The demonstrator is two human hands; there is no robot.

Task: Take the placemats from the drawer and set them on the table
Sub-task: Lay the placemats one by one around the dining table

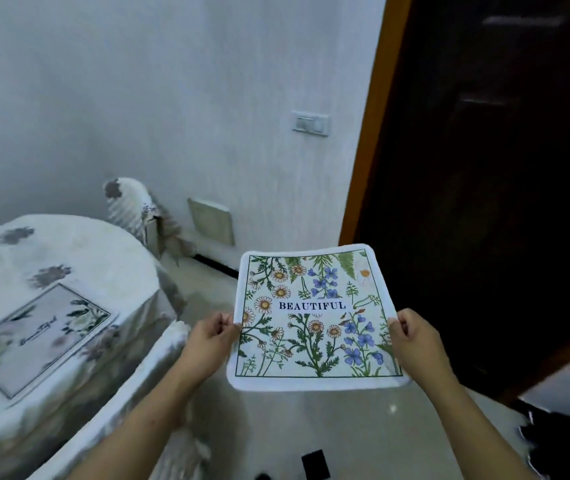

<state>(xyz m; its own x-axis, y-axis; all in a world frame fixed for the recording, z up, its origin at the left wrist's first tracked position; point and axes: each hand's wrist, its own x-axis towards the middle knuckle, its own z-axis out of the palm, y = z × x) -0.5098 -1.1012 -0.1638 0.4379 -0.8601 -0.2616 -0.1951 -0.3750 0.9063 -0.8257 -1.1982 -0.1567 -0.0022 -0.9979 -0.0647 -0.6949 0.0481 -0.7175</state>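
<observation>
Stock in view: placemats, hands, furniture, wall fittings.
Placemats, 2: one floral placemat (314, 317) printed BEAUTIFUL, one second placemat (37, 337) lying on the cloth-covered surface (79, 244). Hands, 2: left hand (207, 337), right hand (415, 341). Surface, 1. Covered chair backs, 2: far chair back (127, 209), near chair back (169, 344). Switch plate (311, 123), 1. Wall panel (211, 221), 1. Dark door (484, 168), 1.

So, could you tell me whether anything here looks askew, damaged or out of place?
Nothing clearly stands out. The floral placemat is held flat by its side edges between the left hand and the right hand, with no tear or stain showing. A second placemat lies flat on the table.
</observation>
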